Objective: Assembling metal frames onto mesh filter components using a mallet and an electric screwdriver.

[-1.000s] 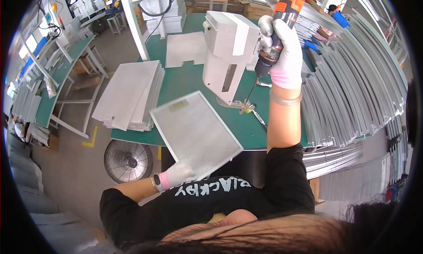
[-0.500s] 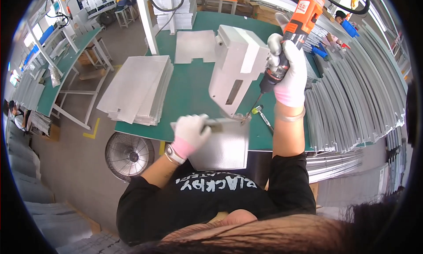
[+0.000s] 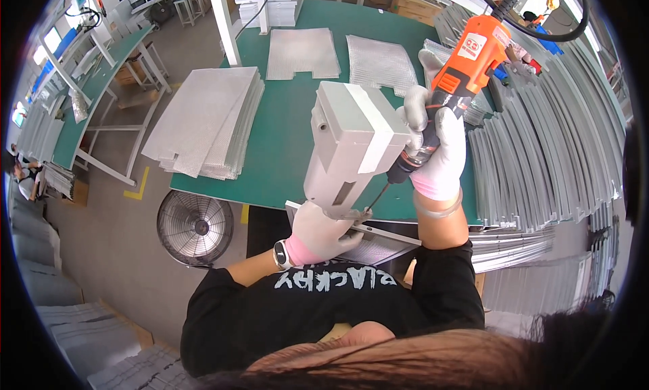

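Observation:
My right hand (image 3: 434, 156), in a white glove, grips an orange and black electric screwdriver (image 3: 454, 92) hung from a cable; its bit points down-left at the base of a grey metal block fixture (image 3: 351, 146) on the green table (image 3: 284, 133). My left hand (image 3: 321, 231), gloved, with a watch on the wrist, holds a framed metal mesh panel (image 3: 375, 244) at the table's near edge, under the fixture. Most of the panel is hidden below the table edge and my hand.
A stack of mesh sheets (image 3: 206, 119) lies on the table's left. Two single mesh sheets (image 3: 301, 52) lie at the far side. Long metal strips (image 3: 541, 160) are piled to the right. A floor fan (image 3: 195, 226) stands below left. Another green bench (image 3: 88, 99) is far left.
My left hand pulled the mesh panel from the left in under the fixture at the table edge. The screwdriver came down toward the fixture's base.

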Demonstrator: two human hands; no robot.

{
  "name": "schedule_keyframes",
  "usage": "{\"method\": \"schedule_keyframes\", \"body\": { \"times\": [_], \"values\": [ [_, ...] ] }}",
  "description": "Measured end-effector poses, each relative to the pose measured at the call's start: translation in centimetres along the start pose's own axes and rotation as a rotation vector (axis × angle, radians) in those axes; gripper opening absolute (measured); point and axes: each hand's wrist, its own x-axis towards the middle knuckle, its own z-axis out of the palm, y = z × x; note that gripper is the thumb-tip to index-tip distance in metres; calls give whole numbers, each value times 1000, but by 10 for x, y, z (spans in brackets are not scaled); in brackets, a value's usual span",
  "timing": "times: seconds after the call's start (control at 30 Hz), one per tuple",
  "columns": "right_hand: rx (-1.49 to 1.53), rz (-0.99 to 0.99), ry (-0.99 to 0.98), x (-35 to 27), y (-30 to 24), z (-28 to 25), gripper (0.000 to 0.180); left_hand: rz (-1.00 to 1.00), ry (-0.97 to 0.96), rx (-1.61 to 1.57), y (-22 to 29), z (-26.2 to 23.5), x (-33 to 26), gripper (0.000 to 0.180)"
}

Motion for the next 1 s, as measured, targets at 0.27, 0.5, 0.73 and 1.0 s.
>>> {"method": "schedule_keyframes", "body": {
  "times": [0.27,0.5,0.73,1.0],
  "values": [
    [-138,143,-5,-12,-2,8,70,-33,-47,-9,0,3,2,29],
    [-33,159,-32,-36,23,-14,58,50,-38,-93,-8,19,-4,34],
    [77,217,-118,-39,32,-24,56,-189,-269,-261,-16,34,-15,40],
    [22,196,-119,-32,32,-19,58,146,-33,128,-15,22,-9,34]
  ]
}}
